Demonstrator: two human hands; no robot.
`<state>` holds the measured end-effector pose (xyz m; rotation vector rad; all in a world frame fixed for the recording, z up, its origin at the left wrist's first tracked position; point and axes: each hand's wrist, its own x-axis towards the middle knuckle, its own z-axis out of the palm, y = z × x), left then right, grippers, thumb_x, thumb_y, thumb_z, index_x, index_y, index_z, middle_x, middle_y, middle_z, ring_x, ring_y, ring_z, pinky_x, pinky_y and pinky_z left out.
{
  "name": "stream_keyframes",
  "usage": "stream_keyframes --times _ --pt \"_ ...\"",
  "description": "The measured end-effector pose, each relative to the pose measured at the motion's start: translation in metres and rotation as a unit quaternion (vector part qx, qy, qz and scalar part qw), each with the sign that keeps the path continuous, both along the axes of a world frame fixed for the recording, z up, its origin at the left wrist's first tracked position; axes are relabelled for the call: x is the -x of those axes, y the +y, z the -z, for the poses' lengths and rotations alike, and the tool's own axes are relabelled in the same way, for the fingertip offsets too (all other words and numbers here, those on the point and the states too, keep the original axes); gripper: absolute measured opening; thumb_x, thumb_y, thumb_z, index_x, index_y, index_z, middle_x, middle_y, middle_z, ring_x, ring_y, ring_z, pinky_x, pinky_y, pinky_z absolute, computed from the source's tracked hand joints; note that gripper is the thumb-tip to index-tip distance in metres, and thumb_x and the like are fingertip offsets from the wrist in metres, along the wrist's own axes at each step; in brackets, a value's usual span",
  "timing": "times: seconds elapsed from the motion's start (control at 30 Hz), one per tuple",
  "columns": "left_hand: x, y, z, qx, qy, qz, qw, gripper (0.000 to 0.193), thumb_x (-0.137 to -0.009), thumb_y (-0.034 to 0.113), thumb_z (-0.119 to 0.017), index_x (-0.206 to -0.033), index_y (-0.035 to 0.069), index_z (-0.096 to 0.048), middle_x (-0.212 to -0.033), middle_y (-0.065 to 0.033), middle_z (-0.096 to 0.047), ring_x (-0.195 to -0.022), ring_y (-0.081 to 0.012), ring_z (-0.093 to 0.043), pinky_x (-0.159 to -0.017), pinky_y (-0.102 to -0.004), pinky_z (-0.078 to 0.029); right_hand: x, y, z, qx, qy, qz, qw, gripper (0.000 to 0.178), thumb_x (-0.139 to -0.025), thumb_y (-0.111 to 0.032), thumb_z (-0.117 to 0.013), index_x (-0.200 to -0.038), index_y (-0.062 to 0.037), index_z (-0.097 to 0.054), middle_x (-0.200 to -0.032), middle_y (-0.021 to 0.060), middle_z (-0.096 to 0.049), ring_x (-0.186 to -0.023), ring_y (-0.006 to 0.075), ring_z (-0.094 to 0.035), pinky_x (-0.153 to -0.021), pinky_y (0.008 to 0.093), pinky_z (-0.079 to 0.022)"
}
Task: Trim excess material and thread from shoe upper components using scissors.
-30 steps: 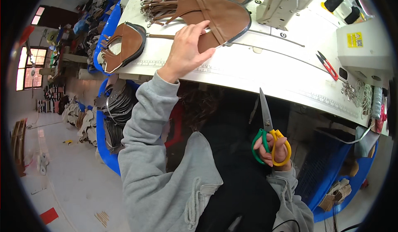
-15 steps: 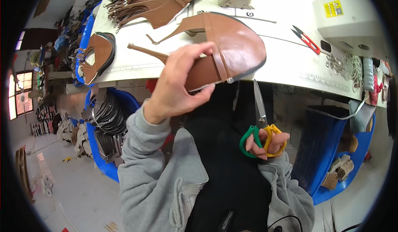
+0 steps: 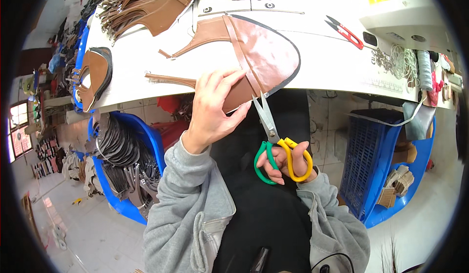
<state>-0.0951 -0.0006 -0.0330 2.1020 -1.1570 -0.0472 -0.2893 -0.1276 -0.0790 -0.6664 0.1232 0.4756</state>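
A brown leather shoe upper (image 3: 266, 53) with a dark edge and thin straps lies at the front edge of the white table. My left hand (image 3: 213, 106) grips its near side, thumb below and fingers on top. In my right hand (image 3: 286, 163) is a pair of scissors (image 3: 267, 121) with one green and one yellow handle loop. The scissor blades are parted, and their tips reach the upper's near edge beside the band across it. Whether they touch the leather I cannot tell.
Stacked brown uppers (image 3: 146, 9) lie at the back left, and a smaller brown piece (image 3: 93, 77) at the table's left end. Red-handled thread snips (image 3: 346, 31) lie at the right, near a sewing machine (image 3: 410, 16). Blue bins (image 3: 159, 143) and a blue crate (image 3: 364, 160) stand below.
My right hand has brought the scissors up and left to the upper's edge, and their blades have parted. The upper now lies flatter on the table, still in my left hand.
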Motion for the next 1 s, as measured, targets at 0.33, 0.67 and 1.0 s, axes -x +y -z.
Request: stream_keyframes --times 0.33,0.67,1.0 --pt "0.002 -0.004 0.004 0.036 0.021 -0.019 0.999 0.046 -0.060 0.004 -0.070 -0.104 0.004 -0.056 -0.105 -0.0101 -0.057 -0.098 -0.0259 -0.051 -0.085 -0.0338 -0.041 -0.006 0.004 0.007 -0.027 -0.014 0.053 0.998 0.104 -0.063 -0.084 -0.008 -0.098 0.0043 -0.050 -0.052 0.0004 -0.040 -0.035 0.0064 -0.038 -0.036 0.0178 -0.033" --pt "0.002 -0.004 0.003 0.045 0.032 -0.022 0.998 0.035 -0.060 0.002 -0.071 -0.091 0.004 -0.054 -0.105 -0.0086 -0.058 -0.096 -0.0241 -0.051 -0.082 -0.0326 -0.042 -0.018 -0.001 -0.003 -0.077 0.016 0.043 0.996 0.111 -0.058 -0.086 -0.003 -0.101 0.0049 -0.049 -0.056 0.0005 -0.039 -0.038 0.0079 -0.038 -0.039 0.0184 -0.032" --pt "0.005 -0.001 -0.001 0.062 0.064 -0.014 0.996 0.036 -0.061 0.003 -0.072 -0.092 0.004 -0.054 -0.102 -0.0100 -0.057 -0.093 -0.0251 -0.051 -0.080 -0.0328 -0.043 -0.010 -0.003 0.004 -0.088 0.011 0.059 0.994 0.093 -0.072 -0.078 -0.017 -0.091 0.0058 -0.052 -0.046 -0.0030 -0.036 -0.030 0.0039 -0.031 -0.030 0.0157 -0.028"
